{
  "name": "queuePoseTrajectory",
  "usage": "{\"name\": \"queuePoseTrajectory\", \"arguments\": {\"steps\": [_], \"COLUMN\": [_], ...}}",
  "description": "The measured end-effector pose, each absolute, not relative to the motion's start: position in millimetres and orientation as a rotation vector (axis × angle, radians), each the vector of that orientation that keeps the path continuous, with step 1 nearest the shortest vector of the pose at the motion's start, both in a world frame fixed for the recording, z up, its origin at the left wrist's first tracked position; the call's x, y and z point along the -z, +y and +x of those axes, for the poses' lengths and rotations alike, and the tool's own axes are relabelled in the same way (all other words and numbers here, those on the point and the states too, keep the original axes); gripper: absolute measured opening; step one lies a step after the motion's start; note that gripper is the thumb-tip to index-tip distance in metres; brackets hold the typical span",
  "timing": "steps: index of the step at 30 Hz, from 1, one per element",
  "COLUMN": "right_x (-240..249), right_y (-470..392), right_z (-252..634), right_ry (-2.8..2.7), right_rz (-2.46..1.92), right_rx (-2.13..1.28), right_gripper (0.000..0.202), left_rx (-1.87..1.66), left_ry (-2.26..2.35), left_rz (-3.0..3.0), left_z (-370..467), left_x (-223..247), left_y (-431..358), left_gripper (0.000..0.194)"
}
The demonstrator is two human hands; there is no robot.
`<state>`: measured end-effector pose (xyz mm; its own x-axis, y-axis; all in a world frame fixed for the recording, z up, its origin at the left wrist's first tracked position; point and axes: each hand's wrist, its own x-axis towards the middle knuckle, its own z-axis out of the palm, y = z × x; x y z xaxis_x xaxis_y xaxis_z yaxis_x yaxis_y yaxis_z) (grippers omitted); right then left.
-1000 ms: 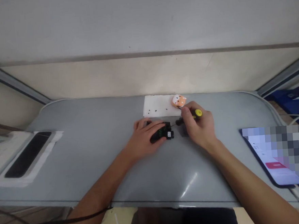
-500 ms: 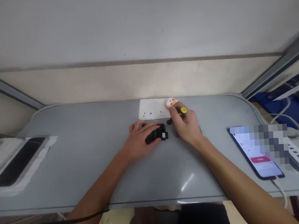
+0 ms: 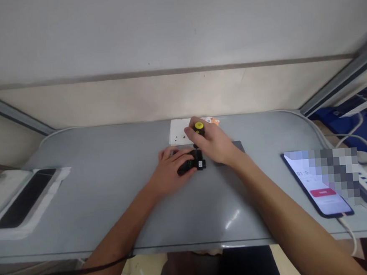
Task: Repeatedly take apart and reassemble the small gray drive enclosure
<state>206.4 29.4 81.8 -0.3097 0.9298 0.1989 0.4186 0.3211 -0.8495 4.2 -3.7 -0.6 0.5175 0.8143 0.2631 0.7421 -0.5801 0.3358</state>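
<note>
Head view: right hand [image 3: 213, 141], grip closed on screwdriver [image 3: 199, 129]; left hand [image 3: 169, 172] clamped on black device [image 3: 188, 165]. Screwdriving apparent; steady alignment required.

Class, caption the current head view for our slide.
Left hand holds a black device; right hand grips a screwdriver.

Screwdriver [image 3: 199, 130] now nearly upright over black device [image 3: 196, 163]

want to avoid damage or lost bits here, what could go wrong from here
The screwdriver could slip, scratching the black device or nicking the left hand that steadies it. Also, the tiny dark pieces lie on the white paper close to the right hand, so a brush against it might scatter them.
</note>
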Motion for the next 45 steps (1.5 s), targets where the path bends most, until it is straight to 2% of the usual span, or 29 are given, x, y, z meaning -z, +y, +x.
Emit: {"name": "queuePoseTrajectory", "arguments": {"steps": [11, 28, 33, 38, 45], "right_x": [-71.6, -53.1, -50.6, -54.6, -58.4], "right_y": [31.3, 27.8, 30.8, 28.9, 26.3], "right_z": [202.2, 188.6, 193.5, 197.3, 196.9], "right_ry": [-1.638, -1.238, -1.177, -1.154, -1.245], "right_rz": [-0.915, -0.737, -0.702, -0.7, -0.729], "right_rx": [-1.128, -1.263, -1.204, -1.264, -1.257], "right_gripper": [0.023, 0.041, 0.028, 0.042, 0.04], "left_rx": [-0.575, -0.563, -0.575, -0.518, -0.521], "left_ry": [1.345, 1.329, 1.301, 1.318, 1.338], "left_rz": [2.588, 2.626, 2.651, 2.601, 2.58], "left_z": [5.5, 2.3, 1.9, 3.1, 4.6], "left_x": [-2.4, -2.9, -2.2, -3.7, -4.7], "left_y": [-5.0, -6.0, -5.7, -6.0, -6.4], "left_gripper": [0.025, 0.026, 0.024, 0.026, 0.025]}}
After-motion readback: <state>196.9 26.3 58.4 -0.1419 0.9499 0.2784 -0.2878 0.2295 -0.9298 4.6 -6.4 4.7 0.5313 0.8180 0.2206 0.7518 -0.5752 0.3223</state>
